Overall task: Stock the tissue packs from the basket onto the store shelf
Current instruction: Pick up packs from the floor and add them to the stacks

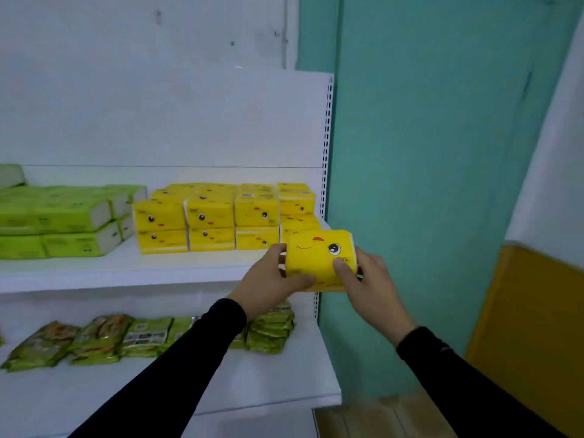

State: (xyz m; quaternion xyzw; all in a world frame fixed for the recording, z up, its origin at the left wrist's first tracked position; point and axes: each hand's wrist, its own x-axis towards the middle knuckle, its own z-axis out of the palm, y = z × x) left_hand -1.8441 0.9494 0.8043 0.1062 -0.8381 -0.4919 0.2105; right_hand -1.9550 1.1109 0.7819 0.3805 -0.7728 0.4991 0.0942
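Standing against the wall, the white store shelf (132, 273) is carrying stacked green tissue packs (60, 221) at 9 o'clock and stacked yellow tissue packs (221, 216) near centre. Lying on the lower shelf board (268, 384) at 7 o'clock are green snack packets (104, 339). Both hands are gripping one yellow tissue pack (319, 259) at the shelf's right front edge, just in front of the yellow stack. Left hand (268, 281) is curling its thumb over the pack's left end; right hand (371, 279) is clamping the right end, thumb on the printed face.
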